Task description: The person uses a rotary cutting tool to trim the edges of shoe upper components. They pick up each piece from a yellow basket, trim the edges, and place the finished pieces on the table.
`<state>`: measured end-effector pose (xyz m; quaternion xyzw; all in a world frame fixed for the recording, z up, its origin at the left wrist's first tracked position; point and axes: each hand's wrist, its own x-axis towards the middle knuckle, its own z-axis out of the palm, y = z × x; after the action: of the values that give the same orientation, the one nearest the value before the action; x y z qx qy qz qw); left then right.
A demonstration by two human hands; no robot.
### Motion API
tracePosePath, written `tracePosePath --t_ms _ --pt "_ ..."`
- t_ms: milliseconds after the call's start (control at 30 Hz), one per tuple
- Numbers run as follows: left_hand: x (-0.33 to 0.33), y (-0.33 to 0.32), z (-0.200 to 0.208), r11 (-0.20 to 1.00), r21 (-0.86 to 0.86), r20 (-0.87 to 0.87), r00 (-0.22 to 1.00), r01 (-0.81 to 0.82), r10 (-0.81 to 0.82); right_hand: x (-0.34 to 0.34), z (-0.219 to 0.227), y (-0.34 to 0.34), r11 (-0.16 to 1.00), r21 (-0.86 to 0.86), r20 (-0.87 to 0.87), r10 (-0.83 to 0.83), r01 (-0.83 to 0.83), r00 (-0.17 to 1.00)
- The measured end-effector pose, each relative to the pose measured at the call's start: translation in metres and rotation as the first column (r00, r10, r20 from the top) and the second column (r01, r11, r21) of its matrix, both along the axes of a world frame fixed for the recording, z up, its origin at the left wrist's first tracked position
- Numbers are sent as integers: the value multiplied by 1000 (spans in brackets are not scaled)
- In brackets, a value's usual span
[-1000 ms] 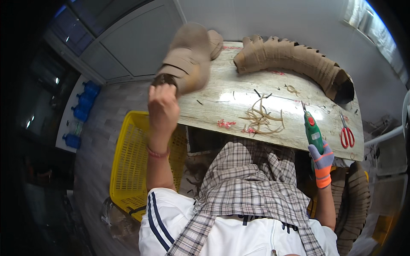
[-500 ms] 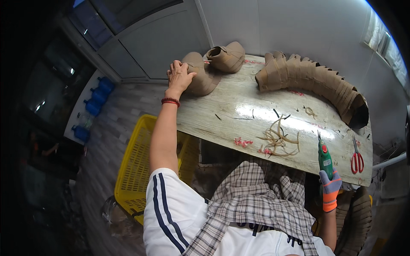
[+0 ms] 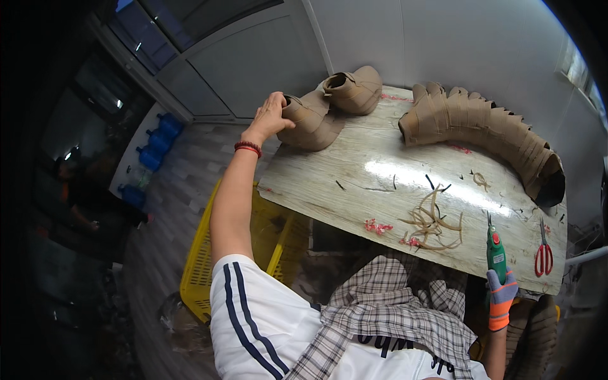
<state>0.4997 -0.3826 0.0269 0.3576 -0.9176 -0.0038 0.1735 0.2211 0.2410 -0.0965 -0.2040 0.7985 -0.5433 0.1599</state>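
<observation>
My left hand [image 3: 271, 119] is at the left edge of a tan cap [image 3: 316, 120], thumb against its near side and fingers curled at its opening. The fingertips are partly hidden, but the hand appears closed on the cap's edge. Just behind that cap stands another tan cap [image 3: 358, 90]. My right hand [image 3: 502, 294], in a grey and orange glove, is wrapped round a green handheld electric trimmer [image 3: 497, 253] with a red button. Its slim pointed tip reaches over the table's near right edge.
On the wood-grain table [image 3: 335, 168] a long curved row of nested tan caps [image 3: 481, 126] lies at the back right. Loose tan strips [image 3: 437, 221], red scraps [image 3: 378, 226] and red-handled scissors [image 3: 543, 256] lie nearer. A yellow crate [image 3: 206, 253] stands below left. Another person is at far left.
The view has shifted, so the table sits further right and lower. My left hand has slid left on the cap, uncovering its opening. My right hand still holds the trimmer.
</observation>
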Motion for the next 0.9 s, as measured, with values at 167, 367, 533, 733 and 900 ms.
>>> tracePosePath --t_ms 167,367,533,733,900 --pt "-18 4 -28 998 -1 80 994 -69 69 -6 6 -11 1000 16 51 10 -11 999" --pt "-33 15 5 964 155 271 948 -215 168 -10 -7 -5 1000 -10 -62 28 -29 998" --pt "-55 52 -26 913 -398 -92 994 -93 61 -5 8 4 997 -73 56 -31 35 998" --pt "-183 105 -148 783 481 -767 621 394 158 -8 5 -2 1000 8 -25 9 -9 1000" --pt "-285 152 -170 330 595 -781 429 733 454 3 8 -7 999 -19 -14 33 -33 999"
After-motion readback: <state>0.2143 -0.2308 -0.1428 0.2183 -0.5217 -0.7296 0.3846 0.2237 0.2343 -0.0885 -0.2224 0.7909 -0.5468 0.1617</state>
